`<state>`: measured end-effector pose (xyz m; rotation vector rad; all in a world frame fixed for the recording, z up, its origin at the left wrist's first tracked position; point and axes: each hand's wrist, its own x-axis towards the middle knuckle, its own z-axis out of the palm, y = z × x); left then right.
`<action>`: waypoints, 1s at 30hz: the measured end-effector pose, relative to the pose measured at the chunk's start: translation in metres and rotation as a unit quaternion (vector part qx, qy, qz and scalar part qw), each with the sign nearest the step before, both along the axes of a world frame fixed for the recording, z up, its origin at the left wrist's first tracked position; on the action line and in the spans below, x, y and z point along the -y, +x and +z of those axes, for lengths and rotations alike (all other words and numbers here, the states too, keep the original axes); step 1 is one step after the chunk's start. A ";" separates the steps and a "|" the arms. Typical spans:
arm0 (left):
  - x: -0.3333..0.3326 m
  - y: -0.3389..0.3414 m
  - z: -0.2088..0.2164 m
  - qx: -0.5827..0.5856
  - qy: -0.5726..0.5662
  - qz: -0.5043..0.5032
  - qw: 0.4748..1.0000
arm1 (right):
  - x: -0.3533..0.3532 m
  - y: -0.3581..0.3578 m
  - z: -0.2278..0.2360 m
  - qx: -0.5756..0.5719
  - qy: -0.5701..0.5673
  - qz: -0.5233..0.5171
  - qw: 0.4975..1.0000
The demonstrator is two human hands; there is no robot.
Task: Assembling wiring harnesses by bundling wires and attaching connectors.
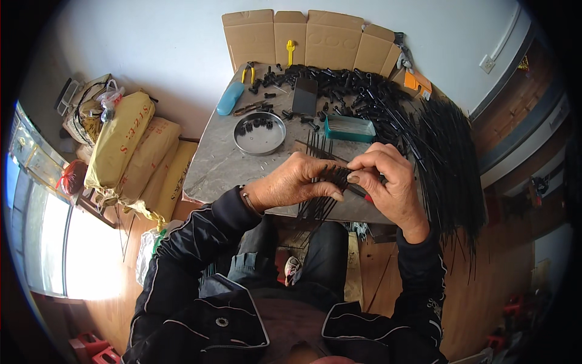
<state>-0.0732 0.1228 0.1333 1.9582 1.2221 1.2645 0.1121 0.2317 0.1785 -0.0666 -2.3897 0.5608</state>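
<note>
Above the table's near edge, my left hand [297,183] is closed round several thin black rods [315,209], which stick out beyond its fingers both ways. My right hand [391,182] meets it from the right, thumb and fingertips pinched together at a row of small dark pieces by the left fingers. What the right fingertips hold is too small to name. Just beyond my hands stand a teal tray [339,135] with thin pale pieces in it and a round metal dish [276,147] with small black parts along its far side.
Black fittings [364,85] and a phone [305,96] lie on the grey table [206,164]. Long black rods [451,164] overhang its right edge. Yellow-handled pliers [248,73] and a blue case [230,99] are at the left. Cardboard [330,39] stands behind; sacks [124,142] are stacked left.
</note>
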 end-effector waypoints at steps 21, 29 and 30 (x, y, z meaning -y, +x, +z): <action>-0.008 -0.012 -0.003 -0.077 0.099 -0.053 0.991 | 0.010 -0.011 0.002 -0.020 -0.002 0.002 1.000; -0.011 -0.010 0.001 -0.085 0.049 -0.074 0.992 | -0.001 -0.017 0.008 -0.033 0.078 0.025 0.996; -0.011 -0.010 0.001 -0.096 0.021 -0.078 0.992 | 0.000 -0.019 0.007 -0.053 0.110 0.033 0.992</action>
